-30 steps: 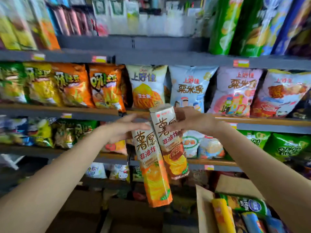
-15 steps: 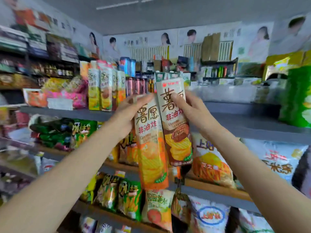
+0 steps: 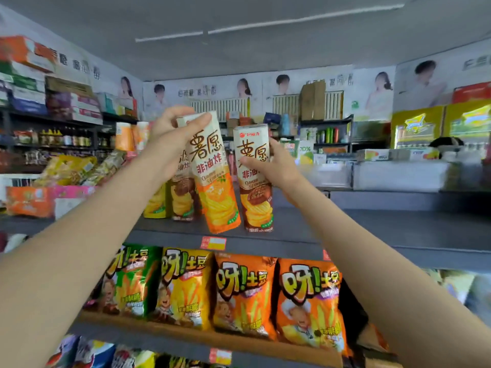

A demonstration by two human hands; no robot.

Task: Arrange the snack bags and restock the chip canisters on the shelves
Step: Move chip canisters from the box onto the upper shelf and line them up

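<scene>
On the top shelf (image 3: 372,235), a few chip cartons (image 3: 183,197) already stand at the left as the left hand (image 3: 170,139), fingers curled round its top, holds an orange carton (image 3: 212,181) tilted, its base at the shelf's front edge. To its right, the right hand (image 3: 276,168) grips a brown carton (image 3: 256,187) standing near-upright on the shelf. Neither looks released yet; the snack bags (image 3: 244,293) below appear in order.
</scene>
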